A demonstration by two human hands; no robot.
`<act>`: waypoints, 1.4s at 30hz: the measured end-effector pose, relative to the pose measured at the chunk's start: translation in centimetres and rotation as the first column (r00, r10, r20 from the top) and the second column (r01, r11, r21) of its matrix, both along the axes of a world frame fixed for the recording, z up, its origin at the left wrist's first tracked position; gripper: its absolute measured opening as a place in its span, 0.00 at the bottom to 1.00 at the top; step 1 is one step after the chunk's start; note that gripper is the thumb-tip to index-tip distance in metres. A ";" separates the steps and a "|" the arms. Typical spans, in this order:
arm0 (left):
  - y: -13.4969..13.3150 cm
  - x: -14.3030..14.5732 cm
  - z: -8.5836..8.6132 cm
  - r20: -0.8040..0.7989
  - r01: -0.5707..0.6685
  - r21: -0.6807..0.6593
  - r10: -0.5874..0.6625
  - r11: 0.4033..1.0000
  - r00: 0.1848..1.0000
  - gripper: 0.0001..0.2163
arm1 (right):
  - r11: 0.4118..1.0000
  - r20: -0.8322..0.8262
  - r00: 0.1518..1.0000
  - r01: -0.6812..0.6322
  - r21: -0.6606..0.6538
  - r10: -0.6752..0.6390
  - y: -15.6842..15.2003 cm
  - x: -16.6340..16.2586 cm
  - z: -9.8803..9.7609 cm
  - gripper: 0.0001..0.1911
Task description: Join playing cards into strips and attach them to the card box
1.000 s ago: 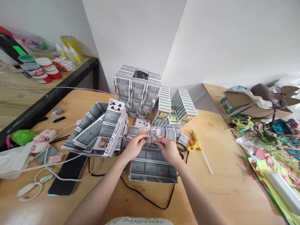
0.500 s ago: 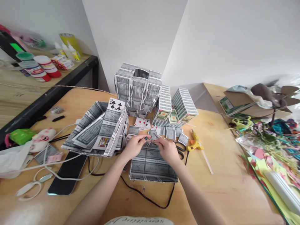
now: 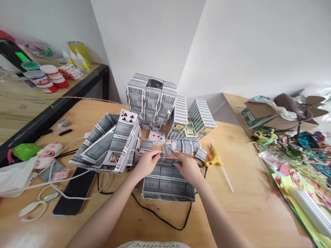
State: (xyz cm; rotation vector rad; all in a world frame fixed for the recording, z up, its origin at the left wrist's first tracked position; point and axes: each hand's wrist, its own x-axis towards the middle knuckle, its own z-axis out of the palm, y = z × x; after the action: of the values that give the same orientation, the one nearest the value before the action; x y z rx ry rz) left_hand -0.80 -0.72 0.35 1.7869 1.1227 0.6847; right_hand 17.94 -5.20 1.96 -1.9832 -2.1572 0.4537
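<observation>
A flat panel of joined playing cards (image 3: 167, 182) lies grey-backed on the wooden table in front of me. My left hand (image 3: 147, 162) and my right hand (image 3: 187, 168) both rest at its far edge, fingers curled and pinching a folded card (image 3: 170, 161) against the panel. Small folded cards (image 3: 186, 147) lie scattered just beyond my hands. A slanted card structure (image 3: 111, 144) with a nine of clubs on top stands to the left. A taller card box (image 3: 151, 98) rises behind.
A yellow glue gun (image 3: 213, 158) lies right of the panel, its black cord (image 3: 160, 217) looping under my arms. A phone (image 3: 73, 193) with white cable sits at left. Card deck boxes (image 3: 192, 119) are stacked behind. Coloured paper scraps (image 3: 297, 165) cover the right side. Jars stand on a side shelf (image 3: 43, 79).
Both hands have lowered slightly onto the far edge of the card panel, bringing the folded card down with them. Nothing else has moved.
</observation>
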 end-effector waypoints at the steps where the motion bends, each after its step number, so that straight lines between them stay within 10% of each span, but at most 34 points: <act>1: 0.0 0.0 0.4 -0.038 0.021 0.051 -0.019 0.999 0.999 0.13 | 1.000 0.044 0.999 0.000 -0.001 0.001 0.0 0.2 0.2 0.17; 10: 0.7 3.4 2.9 -0.346 0.364 0.354 -0.241 0.862 0.907 0.10 | 0.992 0.150 0.988 0.063 -0.110 -0.046 0.5 0.9 0.6 0.08; 36: 1.2 4.3 1.6 -0.401 0.378 0.325 -0.235 0.867 0.885 0.09 | 0.987 0.022 0.989 0.147 -0.064 -0.146 0.5 1.2 -0.9 0.07; 42: 0.3 3.8 1.7 -0.459 0.415 0.344 -0.235 0.842 0.857 0.09 | 0.990 -0.306 0.942 0.132 -0.039 -0.138 0.6 1.5 -1.0 0.10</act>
State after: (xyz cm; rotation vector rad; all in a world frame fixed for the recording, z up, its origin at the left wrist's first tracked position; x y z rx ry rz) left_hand 3.05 -0.44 2.03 2.5243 0.9144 0.3752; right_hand 19.43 -4.57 0.95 -1.9047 -1.8219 0.7100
